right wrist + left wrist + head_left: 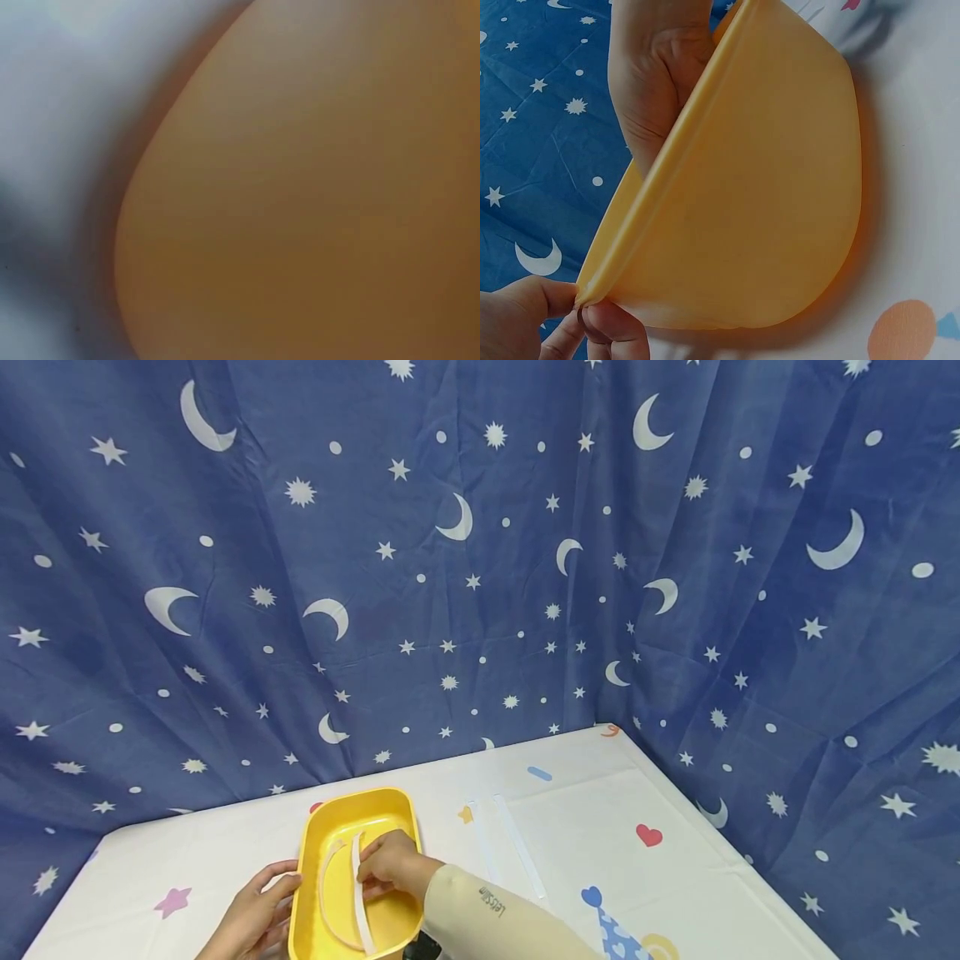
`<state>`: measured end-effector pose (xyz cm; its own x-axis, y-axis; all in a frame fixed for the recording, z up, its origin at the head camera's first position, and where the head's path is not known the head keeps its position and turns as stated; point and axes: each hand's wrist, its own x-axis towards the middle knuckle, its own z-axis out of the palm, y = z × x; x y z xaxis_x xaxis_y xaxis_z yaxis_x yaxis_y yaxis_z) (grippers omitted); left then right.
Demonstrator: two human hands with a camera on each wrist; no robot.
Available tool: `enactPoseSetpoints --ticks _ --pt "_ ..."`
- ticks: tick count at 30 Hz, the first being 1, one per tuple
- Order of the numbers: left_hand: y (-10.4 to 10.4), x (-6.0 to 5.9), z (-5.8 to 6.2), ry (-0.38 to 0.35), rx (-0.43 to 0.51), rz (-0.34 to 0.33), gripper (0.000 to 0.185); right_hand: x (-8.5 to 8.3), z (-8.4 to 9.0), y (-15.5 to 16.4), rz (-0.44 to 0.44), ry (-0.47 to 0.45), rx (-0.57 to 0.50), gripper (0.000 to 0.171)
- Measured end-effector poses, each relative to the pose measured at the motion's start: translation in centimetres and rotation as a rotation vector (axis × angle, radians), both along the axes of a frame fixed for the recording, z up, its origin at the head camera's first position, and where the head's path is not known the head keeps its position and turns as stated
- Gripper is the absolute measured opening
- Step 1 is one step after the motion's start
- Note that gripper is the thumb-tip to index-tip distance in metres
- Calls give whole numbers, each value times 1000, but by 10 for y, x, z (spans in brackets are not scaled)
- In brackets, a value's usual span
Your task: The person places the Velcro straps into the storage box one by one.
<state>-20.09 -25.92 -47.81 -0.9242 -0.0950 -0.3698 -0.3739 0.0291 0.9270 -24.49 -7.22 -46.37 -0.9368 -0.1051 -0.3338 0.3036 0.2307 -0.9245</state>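
Location: at the near edge of the counter (585, 793), toward its left corner, stands a yellow tray (360, 814), tipped slightly up on its left side.

Contents: two pale strips (358, 893) lie inside the tray, one straight and one curved; what they are made of cannot be told.

Left hand: the left hand (251, 922) grips the tray's left rim; the left wrist view shows thumb and fingers pinching that rim (585, 289), with the tray's smooth underside facing the camera.

Right hand: the right hand (390, 864) reaches into the tray from the right, fingers curled and pinching the straight strip near its upper end. The right wrist view is filled by blurred yellow wall and adds nothing.

Handling, tray: judged light and stiff, moulded plastic by its look, with a smooth and likely slippery skin. The rolled rim gives the surest hold; the rounded walls offer little purchase.

Handling, strips: judged thin, light and flexible, liable to bend or slide against the tray floor. Best taken by a pinch at one end.

Surroundings: two more pale strips (517, 847) lie flat on the counter right of the tray, apart from it. A blue cloth (480, 568) with moons and stars hangs behind.
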Motion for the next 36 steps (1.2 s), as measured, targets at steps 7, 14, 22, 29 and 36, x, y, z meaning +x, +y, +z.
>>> enactPoseSetpoints --ticks 7,14,22,29,36 --pt "0 -2 -2 -1 -12 -5 48 1 -10 -1 4 78 89 25" --pt "0 -1 -3 9 -1 -3 46 0 -19 -4 -21 144 131 28" --pt "0 -2 -2 7 -6 -5 47 0 -27 -8 -43 202 130 32" --pt "1 -1 -2 7 -23 1 47 -2 -29 -8 -31 189 138 31" --pt "0 -4 -2 -2 -22 2 48 0 -1 -5 21 229 143 26"
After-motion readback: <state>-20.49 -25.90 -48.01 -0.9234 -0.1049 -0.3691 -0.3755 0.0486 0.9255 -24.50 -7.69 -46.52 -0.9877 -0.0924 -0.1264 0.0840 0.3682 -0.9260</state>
